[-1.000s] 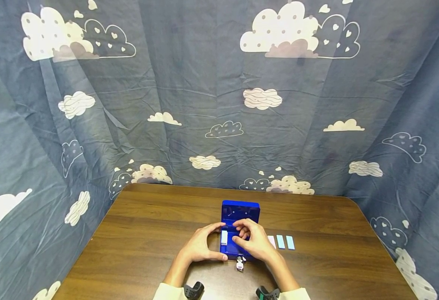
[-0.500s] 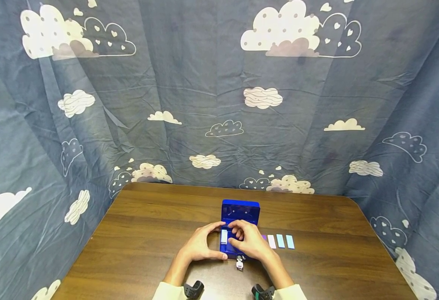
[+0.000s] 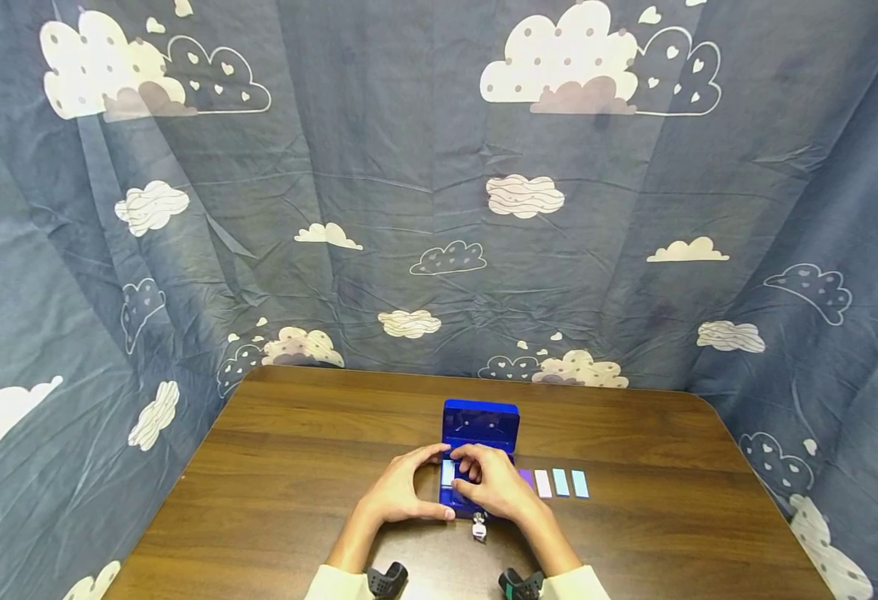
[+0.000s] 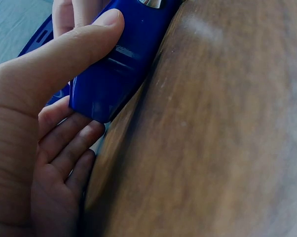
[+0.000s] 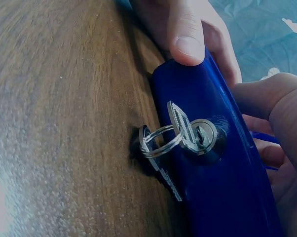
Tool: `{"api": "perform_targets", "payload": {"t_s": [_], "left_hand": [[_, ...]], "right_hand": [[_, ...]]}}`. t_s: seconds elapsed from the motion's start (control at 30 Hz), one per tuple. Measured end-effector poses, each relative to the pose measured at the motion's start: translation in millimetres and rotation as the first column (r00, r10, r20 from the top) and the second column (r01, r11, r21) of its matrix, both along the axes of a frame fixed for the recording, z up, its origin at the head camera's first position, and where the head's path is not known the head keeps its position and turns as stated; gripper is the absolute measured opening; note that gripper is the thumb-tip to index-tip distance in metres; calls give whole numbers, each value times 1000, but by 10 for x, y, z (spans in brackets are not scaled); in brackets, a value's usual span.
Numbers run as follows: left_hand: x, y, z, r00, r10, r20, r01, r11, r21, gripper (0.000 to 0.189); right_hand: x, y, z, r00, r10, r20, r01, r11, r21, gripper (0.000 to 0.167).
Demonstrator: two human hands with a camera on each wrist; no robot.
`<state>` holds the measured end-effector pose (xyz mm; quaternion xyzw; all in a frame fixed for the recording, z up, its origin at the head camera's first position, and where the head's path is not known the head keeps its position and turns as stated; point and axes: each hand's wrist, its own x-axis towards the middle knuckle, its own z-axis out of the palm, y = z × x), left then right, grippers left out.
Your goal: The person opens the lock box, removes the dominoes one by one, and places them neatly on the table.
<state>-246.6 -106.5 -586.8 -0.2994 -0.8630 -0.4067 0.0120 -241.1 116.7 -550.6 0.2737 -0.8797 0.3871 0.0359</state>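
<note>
A small blue cash box [image 3: 484,418] stands on the table with its lid raised. My left hand [image 3: 401,492] grips its left side, thumb on the front wall and fingers reaching to the back. The left wrist view shows the thumb pressed near the front corner. A whitish strip-shaped piece [image 3: 448,473] lies inside at the left. Over the open box, my right hand [image 3: 497,483] has bent fingers, thumb and index tips right at that piece's edge; I cannot tell whether it holds anything. A metal key [image 5: 180,126] sits in the front lock, with a ring through it.
Right of the box lie a purple strip [image 3: 526,478], a pink strip [image 3: 543,484] and two light blue strips [image 3: 561,482] on the wooden table [image 3: 296,450]. A second key [image 5: 168,182] hangs from the ring. A cloud-patterned curtain [image 3: 379,167] surrounds the table.
My right hand has moved left within the box, up to the whitish piece, uncovering the purple strip. My left hand has stayed in place on the box.
</note>
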Motion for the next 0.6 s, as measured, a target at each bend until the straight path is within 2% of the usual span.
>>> {"api": "perform_targets", "payload": {"t_s": [0.3, 0.6], "left_hand": [[15, 3, 11, 1000, -6, 5, 6, 1000, 0, 97], [18, 4, 23, 1000, -12, 8, 12, 1000, 19, 97]], "right_hand": [[-24, -46, -74, 1000, -23, -3, 24, 993, 115, 40], [-12, -78, -93, 999, -44, -14, 45, 992, 118, 40]]}}
